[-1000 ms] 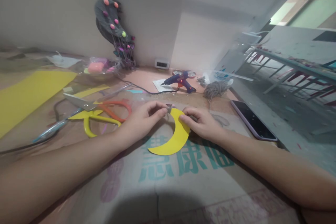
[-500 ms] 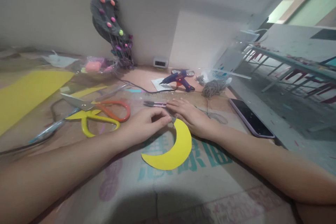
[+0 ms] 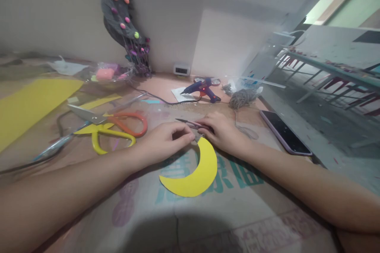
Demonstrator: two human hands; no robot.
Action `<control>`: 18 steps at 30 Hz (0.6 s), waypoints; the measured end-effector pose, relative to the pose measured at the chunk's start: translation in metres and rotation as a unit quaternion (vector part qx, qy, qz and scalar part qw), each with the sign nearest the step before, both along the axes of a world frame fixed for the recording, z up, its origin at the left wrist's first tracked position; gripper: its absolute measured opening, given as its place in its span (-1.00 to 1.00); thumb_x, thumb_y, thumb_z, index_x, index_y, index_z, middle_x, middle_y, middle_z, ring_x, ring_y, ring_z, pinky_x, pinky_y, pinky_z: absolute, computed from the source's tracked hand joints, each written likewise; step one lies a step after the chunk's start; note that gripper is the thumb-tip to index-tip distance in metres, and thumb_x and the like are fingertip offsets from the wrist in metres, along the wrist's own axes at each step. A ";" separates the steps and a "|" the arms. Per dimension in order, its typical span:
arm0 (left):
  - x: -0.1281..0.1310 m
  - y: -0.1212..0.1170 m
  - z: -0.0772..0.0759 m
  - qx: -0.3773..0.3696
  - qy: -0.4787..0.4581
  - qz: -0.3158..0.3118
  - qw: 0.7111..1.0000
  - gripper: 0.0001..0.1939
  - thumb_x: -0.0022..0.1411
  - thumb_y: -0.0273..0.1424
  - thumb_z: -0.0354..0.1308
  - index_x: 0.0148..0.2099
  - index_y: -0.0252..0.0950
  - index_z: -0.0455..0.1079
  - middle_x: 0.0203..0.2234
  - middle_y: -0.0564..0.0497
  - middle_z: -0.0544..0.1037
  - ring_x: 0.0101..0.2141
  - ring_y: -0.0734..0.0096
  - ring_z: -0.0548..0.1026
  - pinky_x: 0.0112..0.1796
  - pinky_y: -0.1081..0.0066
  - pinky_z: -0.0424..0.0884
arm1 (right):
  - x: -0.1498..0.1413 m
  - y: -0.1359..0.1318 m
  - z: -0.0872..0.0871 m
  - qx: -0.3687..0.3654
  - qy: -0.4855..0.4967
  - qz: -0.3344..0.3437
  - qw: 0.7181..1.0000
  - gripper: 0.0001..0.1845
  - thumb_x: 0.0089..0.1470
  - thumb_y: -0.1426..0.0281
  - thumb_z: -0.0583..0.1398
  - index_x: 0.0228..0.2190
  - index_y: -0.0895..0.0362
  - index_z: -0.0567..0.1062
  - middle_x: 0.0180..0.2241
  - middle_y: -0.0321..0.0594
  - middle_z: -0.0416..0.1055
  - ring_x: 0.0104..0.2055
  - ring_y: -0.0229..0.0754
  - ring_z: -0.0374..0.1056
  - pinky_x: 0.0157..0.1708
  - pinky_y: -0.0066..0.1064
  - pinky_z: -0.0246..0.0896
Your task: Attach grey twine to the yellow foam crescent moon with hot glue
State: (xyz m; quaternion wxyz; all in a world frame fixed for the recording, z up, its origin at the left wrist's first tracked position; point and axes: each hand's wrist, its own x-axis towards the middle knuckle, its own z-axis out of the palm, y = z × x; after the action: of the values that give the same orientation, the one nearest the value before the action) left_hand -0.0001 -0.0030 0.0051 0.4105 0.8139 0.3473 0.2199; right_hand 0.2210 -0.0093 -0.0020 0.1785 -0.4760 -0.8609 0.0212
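A yellow crescent-moon cutout [image 3: 204,170], paper or foam sheet, lies with its upper tip at my left hand [image 3: 173,136]. Thumb and forefinger of that hand are pinched at the tip, where a bit of grey yarn [image 3: 200,136] shows; the exact contact is partly hidden. Just right of it, my right hand [image 3: 221,128] is closed around a pair of thread snips [image 3: 190,121], whose dark blades point left above the left fingertips. The snips' handle is partly covered by my fingers.
Orange-and-yellow-handled scissors [image 3: 118,122] lie left of my hands, near a yellow sheet [image 3: 32,102]. Behind are a blue glue gun [image 3: 202,87] with a cord and a grey yarn ball [image 3: 242,98]. A phone [image 3: 285,132] lies at the right edge. A decorated grey crescent [image 3: 118,23] leans on the wall.
My right hand has taken hold of the snips, lifting them from the table and bringing them slightly right. Its fingers, flat before, are now curled. My left hand and the crescent have barely shifted.
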 end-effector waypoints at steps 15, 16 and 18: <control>-0.001 -0.001 -0.003 -0.001 -0.021 0.033 0.999 -0.71 0.28 -0.18 0.01 -0.28 -0.25 0.43 -0.38 0.07 0.56 -0.37 0.41 0.45 -0.39 0.47 0.30 | 0.003 -0.009 0.003 0.068 0.279 0.027 0.958 -0.76 0.27 0.45 -0.03 -0.06 0.05 0.30 -0.22 -0.21 0.37 -0.17 -0.19 0.32 -0.11 -0.25 0.23; -0.001 -0.001 -0.003 0.001 -0.026 0.035 0.999 -0.73 0.28 -0.19 0.01 -0.29 -0.25 0.42 -0.39 0.08 0.55 -0.37 0.41 0.45 -0.38 0.46 0.30 | 0.003 -0.010 0.004 0.073 0.251 0.032 0.965 -0.73 0.28 0.45 -0.04 -0.04 0.05 0.32 -0.18 -0.18 0.37 -0.11 -0.17 0.30 -0.07 -0.23 0.21; -0.001 -0.001 -0.002 0.007 -0.034 0.039 0.999 -0.76 0.27 -0.23 0.02 -0.30 -0.25 0.41 -0.40 0.09 0.54 -0.36 0.42 0.45 -0.34 0.46 0.31 | 0.003 -0.010 0.006 0.073 0.208 0.048 0.974 -0.69 0.30 0.39 -0.06 -0.01 0.05 0.35 -0.11 -0.13 0.35 -0.03 -0.12 0.25 -0.02 -0.19 0.16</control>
State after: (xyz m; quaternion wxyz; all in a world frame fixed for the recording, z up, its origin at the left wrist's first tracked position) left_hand -0.0011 -0.0039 0.0030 0.4078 0.7944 0.3635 0.2655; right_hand 0.2238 -0.0191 0.0042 0.3863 -0.4048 -0.8262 0.0657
